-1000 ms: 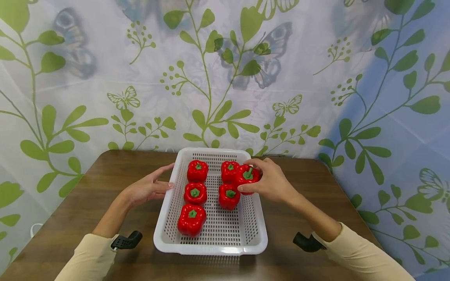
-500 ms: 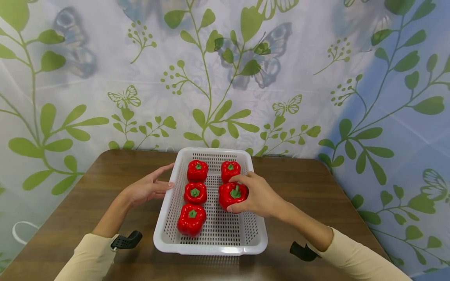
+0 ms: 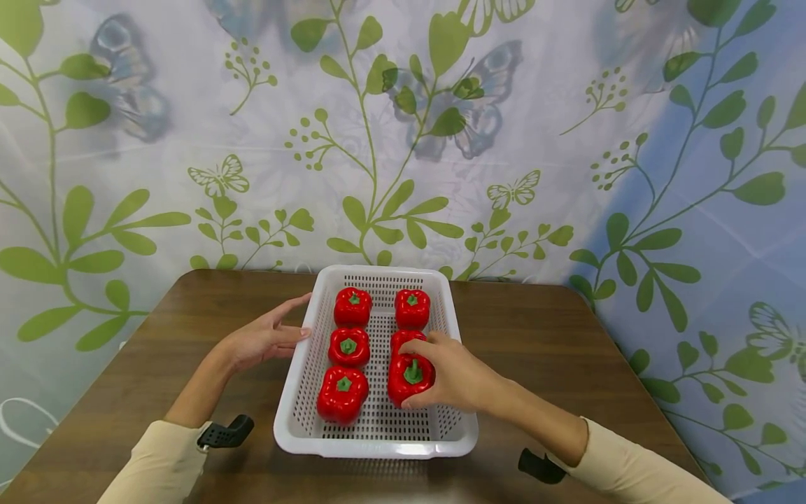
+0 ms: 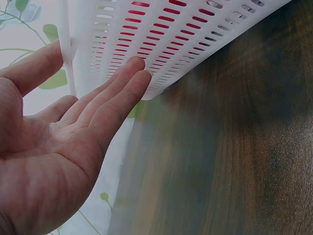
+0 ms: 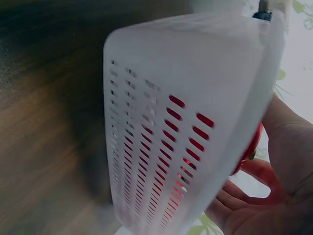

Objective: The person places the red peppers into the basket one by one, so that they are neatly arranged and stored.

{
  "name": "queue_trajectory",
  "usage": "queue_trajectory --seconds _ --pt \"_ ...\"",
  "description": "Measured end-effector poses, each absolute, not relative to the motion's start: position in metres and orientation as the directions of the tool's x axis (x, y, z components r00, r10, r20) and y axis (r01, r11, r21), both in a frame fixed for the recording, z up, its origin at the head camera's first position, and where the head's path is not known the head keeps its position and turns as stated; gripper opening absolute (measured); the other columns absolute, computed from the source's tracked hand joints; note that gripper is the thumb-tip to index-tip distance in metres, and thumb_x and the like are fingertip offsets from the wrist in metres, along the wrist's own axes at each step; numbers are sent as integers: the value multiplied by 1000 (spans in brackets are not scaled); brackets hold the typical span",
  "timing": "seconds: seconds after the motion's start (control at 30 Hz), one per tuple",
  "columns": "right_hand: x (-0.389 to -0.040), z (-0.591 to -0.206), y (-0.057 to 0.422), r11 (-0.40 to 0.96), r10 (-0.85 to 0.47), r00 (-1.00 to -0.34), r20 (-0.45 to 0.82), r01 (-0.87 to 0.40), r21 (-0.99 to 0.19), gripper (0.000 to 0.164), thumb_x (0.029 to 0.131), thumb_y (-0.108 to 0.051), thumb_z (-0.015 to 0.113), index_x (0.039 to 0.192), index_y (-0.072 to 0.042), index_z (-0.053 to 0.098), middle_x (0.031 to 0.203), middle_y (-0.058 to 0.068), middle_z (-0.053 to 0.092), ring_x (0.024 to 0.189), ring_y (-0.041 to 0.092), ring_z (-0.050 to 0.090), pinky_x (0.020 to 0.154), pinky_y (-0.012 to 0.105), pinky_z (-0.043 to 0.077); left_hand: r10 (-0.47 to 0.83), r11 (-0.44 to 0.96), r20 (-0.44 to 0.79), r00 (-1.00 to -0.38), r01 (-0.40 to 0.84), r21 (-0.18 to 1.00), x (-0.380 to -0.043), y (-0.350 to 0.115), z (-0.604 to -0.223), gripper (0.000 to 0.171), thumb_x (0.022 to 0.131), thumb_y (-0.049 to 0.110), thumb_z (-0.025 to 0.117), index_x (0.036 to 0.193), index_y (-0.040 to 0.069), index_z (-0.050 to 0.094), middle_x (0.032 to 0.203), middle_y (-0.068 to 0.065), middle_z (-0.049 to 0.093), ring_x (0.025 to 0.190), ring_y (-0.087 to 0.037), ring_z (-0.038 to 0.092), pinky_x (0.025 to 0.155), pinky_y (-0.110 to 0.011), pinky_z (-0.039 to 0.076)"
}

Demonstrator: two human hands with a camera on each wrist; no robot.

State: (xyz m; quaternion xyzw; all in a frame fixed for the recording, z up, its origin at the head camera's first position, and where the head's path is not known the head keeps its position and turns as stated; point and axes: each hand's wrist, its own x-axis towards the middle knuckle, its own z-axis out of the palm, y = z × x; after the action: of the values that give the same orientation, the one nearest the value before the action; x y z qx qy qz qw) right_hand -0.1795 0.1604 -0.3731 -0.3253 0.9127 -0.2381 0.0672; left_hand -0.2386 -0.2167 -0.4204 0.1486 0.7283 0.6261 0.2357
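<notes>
In the head view my right hand [image 3: 455,374] grips a red bell pepper [image 3: 411,379] with a green stem, thumb on the near side and fingers on the far side. This pepper is over the front right part of a white perforated basket [image 3: 378,448]. Behind it, another red pepper [image 3: 406,339] is partly covered by my fingers. My left hand [image 3: 267,339] is at the basket's left side, fingers extended, fingertips at the rim. The left wrist view shows the left hand [image 4: 73,127] with straight fingers along the slotted wall. Past the basket's side, the right wrist view shows my right hand [image 5: 279,186].
A column of red peppers [image 3: 349,346] stands along the basket's left half, and one more pepper [image 3: 412,309] is at the back right. The basket stands on a brown wooden table [image 3: 522,329]. A patterned curtain [image 3: 403,140] hangs directly behind the table.
My right hand has carried the gripped pepper toward the basket's front and slightly left, past the middle right pepper. My left hand has stayed at the rim.
</notes>
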Motion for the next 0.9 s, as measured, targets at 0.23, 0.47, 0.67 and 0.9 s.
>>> queue_trajectory --seconds 0.23,0.47,0.67,0.9 --pt "-177 -382 157 692 -644 -765 1 -583 -426 70 77 -45 87 136 -19 60 131 9 59 115 22 59 85 34 62 521 164 -162 -838 -88 983 -241 -218 -420 80 102 21 60 163 26 10 150 -27 49 125 -38 64 101 -59 52" --pt "-177 -391 156 692 -657 -754 3 -605 -395 72 78 -45 87 138 -17 59 128 10 61 110 22 63 86 33 62 527 162 -160 -835 -86 983 -242 -219 -421 80 102 22 60 164 25 8 150 -27 48 125 -38 64 102 -59 51" --pt "-178 -397 155 693 -662 -750 -4 -609 -386 71 78 -46 86 137 -20 59 127 8 62 107 20 64 85 32 62 511 169 -172 -843 -97 981 -242 -219 -421 80 102 23 61 163 27 10 150 -26 49 125 -38 63 102 -58 52" --pt "-177 -398 154 709 -658 -753 -25 -607 -359 71 78 -48 86 137 -21 59 128 9 63 109 23 64 84 34 62 511 171 -164 -844 -87 981 -241 -218 -422 80 102 22 61 163 27 10 150 -25 49 125 -39 63 102 -59 51"
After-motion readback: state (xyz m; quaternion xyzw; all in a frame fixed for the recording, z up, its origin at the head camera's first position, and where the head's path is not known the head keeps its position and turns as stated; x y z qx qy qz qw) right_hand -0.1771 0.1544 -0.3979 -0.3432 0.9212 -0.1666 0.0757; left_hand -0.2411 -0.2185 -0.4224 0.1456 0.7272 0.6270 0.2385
